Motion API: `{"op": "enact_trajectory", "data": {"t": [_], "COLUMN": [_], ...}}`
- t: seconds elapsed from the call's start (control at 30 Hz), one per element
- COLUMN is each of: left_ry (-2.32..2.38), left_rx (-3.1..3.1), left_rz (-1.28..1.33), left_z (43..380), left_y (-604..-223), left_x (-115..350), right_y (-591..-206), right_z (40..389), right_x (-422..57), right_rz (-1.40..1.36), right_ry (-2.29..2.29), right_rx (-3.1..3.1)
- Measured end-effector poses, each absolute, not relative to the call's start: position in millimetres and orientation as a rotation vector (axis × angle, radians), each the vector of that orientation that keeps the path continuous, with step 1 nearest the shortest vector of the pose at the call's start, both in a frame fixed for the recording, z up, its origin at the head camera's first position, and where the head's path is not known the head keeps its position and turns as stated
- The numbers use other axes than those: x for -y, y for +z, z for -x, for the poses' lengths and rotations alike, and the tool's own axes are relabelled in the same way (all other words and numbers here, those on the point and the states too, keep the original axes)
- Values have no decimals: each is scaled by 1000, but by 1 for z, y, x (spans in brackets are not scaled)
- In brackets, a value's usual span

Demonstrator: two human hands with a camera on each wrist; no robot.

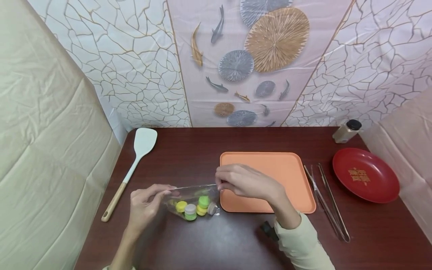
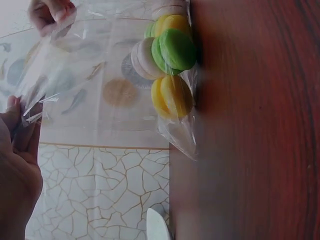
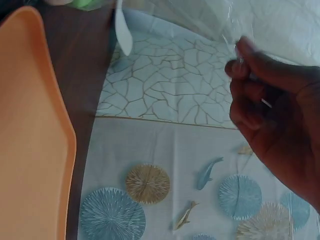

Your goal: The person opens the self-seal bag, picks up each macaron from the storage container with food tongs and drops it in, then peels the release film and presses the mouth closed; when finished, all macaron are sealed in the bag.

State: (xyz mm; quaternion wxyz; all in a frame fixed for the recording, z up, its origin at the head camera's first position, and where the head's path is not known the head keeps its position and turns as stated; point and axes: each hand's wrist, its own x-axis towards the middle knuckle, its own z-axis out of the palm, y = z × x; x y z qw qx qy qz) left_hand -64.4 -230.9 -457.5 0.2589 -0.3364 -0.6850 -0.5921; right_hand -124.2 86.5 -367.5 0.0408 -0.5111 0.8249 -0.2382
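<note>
A clear plastic bag (image 1: 194, 192) is held up between both hands by its top corners. Inside, at the bottom, lie several macarons in yellow, green and pale grey, among them a green macaron (image 2: 175, 50) and a yellow macaron (image 2: 171, 96). My left hand (image 1: 146, 205) pinches the bag's left top corner between thumb and fingers. With thumb and fingertips, my right hand (image 1: 248, 182) pinches the right top corner, over the left edge of an orange tray (image 1: 270, 163). In the left wrist view the bag's lower edge is right at the dark tabletop.
A white spatula (image 1: 135, 165) with a wooden handle lies at the left. Right of the tray are metal tongs (image 1: 332, 204), a red plate (image 1: 374, 180) and a black-lidded jar (image 1: 347, 131). A small black object (image 1: 269, 229) shows by the right sleeve.
</note>
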Motion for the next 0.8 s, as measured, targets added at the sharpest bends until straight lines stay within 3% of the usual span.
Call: {"op": "enact_trajectory", "data": {"t": [0.17,0.3,0.6,0.77,0.8], "left_ry": [-1689,-1736,-1216,-1089,-1057], "left_rx": [1962,2091,2519,2726,2760], "left_rz": [904,734,562,617,631], "left_z": [58,65,126,151,154], "left_y": [-451,-446,-454,-466,-470], "left_x": [241,249,256,252,251], "right_y": [-368,-374,-413,-434,-453], "right_z": [131,144,185,207,219], "right_x": [-88,-83,-51,-41,-44], "right_rz": [1555,1400,1226,1006,976], "right_ry": [-926,-1074,-1119,-926,-910], "right_rx": [-2243,-2262,-2752,-2907,-2911]}}
